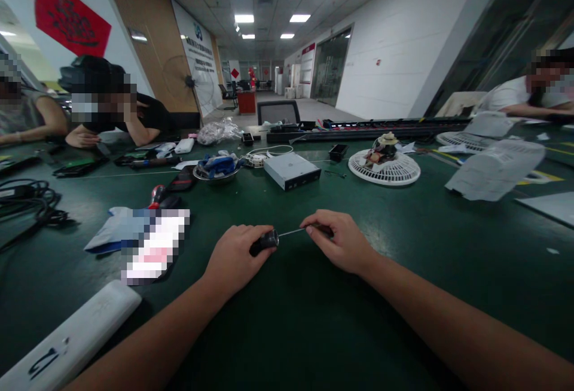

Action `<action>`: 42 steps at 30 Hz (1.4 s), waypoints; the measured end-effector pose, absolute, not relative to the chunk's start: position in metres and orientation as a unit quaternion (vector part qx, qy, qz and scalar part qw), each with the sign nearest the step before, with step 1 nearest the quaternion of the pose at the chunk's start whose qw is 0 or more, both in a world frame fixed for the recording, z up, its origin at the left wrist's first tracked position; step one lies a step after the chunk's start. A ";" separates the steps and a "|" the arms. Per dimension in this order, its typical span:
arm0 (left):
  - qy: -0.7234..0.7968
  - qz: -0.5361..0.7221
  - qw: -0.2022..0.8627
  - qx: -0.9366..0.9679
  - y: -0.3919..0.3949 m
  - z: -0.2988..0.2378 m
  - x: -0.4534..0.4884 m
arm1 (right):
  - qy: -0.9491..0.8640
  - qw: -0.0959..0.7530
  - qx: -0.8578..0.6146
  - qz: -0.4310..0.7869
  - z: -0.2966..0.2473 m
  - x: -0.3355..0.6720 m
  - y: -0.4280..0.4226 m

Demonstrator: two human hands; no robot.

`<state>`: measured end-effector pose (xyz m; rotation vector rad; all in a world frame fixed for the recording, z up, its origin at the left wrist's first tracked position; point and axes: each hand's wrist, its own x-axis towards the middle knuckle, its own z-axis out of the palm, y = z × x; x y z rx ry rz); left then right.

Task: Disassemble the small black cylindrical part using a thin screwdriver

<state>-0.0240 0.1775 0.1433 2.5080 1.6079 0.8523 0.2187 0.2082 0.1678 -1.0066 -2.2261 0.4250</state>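
My left hand is closed around a small black cylindrical part, its open-looking round end turned to the right. In my right hand is a screwdriver, gripped by its dark handle. The thin metal shaft points left and its tip meets the rim of the black part; whether it goes inside cannot be made out. Both hands are just above the green table, near its middle. Beyond them lies a silver optical disc drive with a black front.
A white fan grille with a motor and a white plastic housing lie right. On the left are a bowl of blue items, a blue-white packet, black cables and a long white case. Other people sit at both sides.
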 end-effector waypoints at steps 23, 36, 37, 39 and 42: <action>0.524 0.242 0.037 0.816 0.179 0.145 -0.022 | -0.804 0.361 -0.435 0.187 0.167 0.214 0.204; 0.510 0.243 0.035 0.824 0.177 0.146 -0.021 | -0.812 0.313 -0.429 0.242 0.171 0.213 0.205; 0.507 0.242 0.032 0.826 0.177 0.146 -0.021 | -0.808 0.314 -0.440 0.235 0.171 0.213 0.205; 0.509 0.242 0.030 0.825 0.177 0.146 -0.021 | -0.811 0.301 -0.447 0.228 0.171 0.212 0.205; 0.520 0.241 0.031 0.819 0.177 0.146 -0.021 | -0.817 0.283 -0.443 0.237 0.169 0.212 0.205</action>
